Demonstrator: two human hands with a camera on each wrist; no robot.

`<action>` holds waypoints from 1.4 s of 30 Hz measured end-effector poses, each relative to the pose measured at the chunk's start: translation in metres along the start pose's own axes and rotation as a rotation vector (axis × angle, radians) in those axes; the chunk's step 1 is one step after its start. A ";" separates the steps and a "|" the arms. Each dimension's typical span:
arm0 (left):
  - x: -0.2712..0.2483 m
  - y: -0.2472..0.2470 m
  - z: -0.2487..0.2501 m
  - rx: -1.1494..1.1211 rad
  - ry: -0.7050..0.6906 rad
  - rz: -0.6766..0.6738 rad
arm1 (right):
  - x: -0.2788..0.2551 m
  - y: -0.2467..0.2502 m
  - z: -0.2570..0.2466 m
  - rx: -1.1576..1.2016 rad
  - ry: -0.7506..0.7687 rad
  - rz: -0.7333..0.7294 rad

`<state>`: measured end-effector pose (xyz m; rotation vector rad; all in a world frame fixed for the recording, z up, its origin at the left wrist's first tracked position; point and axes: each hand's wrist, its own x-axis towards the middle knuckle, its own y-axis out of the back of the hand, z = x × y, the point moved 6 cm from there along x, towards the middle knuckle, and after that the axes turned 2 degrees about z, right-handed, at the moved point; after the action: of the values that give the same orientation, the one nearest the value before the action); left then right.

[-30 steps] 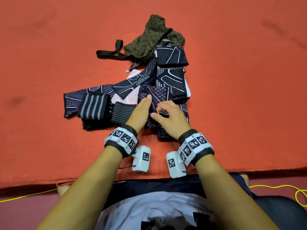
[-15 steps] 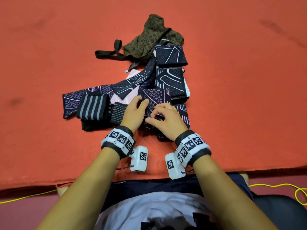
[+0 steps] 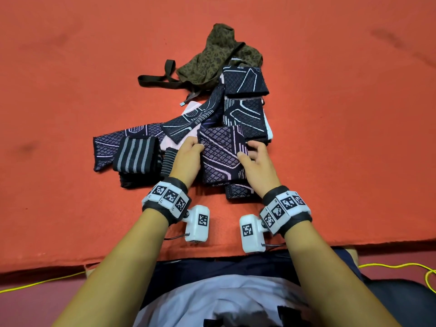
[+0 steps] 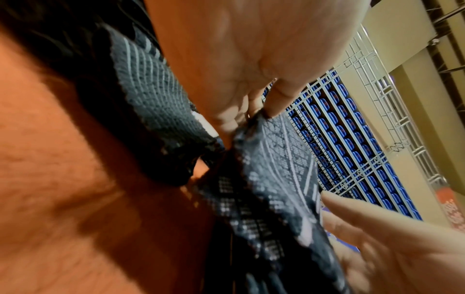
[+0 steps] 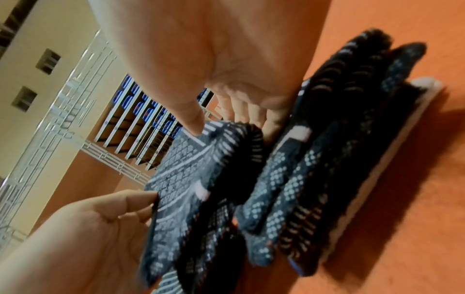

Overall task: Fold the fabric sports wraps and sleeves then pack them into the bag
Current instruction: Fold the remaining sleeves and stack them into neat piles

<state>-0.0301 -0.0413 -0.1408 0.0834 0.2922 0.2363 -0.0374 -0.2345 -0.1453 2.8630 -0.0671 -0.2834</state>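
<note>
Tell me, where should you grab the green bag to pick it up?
Probably by the dark strap. It lies flat on the orange mat, stretched out to the left of the green bag, with nothing on top of it. Come from the left. The bag's right side touches a folded sleeve, so grabbing there could disturb it.

— Surface? 
— Orange-red felt-like mat [image 3: 342, 142], front edge dark and slightly frayed. 
— Below it? 
— Thin yellow cable [image 3: 401, 266] along the reddish floor. 
— Background? 
— Rows of blue seats [image 4: 352, 151] behind white metal railings [image 5: 75, 127]; beige wall [image 5: 50, 29].
</note>
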 end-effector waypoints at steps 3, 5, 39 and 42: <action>-0.007 0.000 0.011 -0.050 0.005 0.000 | 0.000 -0.001 0.000 0.088 -0.048 -0.020; -0.008 0.001 0.011 -0.080 0.009 -0.003 | -0.001 -0.001 -0.001 0.204 -0.071 -0.031; -0.019 -0.034 0.028 -0.006 -0.202 -0.168 | 0.002 0.037 -0.014 0.141 -0.145 0.008; -0.017 -0.037 0.027 0.109 -0.245 -0.152 | 0.007 0.042 -0.008 0.055 -0.190 0.008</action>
<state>-0.0294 -0.0826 -0.1145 0.1953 0.0666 0.0581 -0.0297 -0.2733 -0.1280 2.8808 -0.1244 -0.5589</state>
